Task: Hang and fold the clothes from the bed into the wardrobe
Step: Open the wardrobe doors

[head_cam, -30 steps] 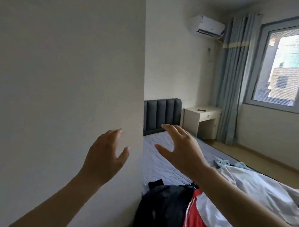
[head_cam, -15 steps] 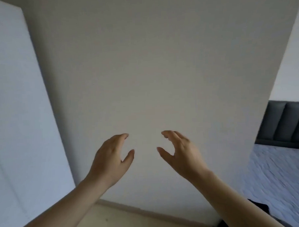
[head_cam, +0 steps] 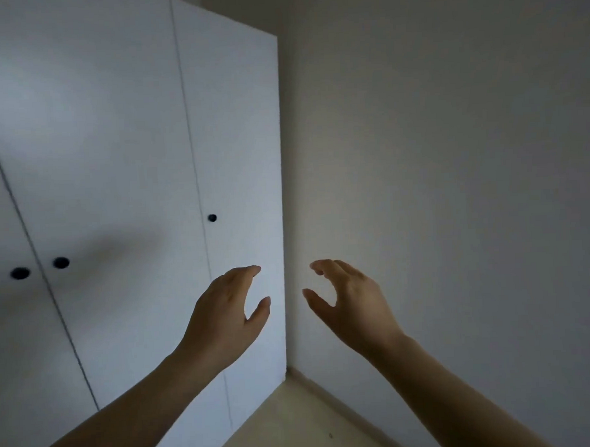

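A white wardrobe [head_cam: 121, 156] fills the left half of the view, its doors all closed. Three round black knobs show on the doors, one of them [head_cam: 212, 217] on the rightmost door. My left hand [head_cam: 228, 314] is raised in front of that rightmost door, fingers loosely curved, holding nothing. My right hand [head_cam: 349, 302] hovers beside it in front of the wall, fingers also loosely curved and empty. Neither hand touches the wardrobe. The bed and the clothes are out of view.
A plain beige wall [head_cam: 454, 182] meets the wardrobe's right side at a corner. A strip of light wooden floor [head_cam: 295, 426] with a skirting board runs along the bottom.
The view has swung left, away from the bed and clothes, past the bare wall, onto the wardrobe doors. Both hands keep the same raised, empty pose.
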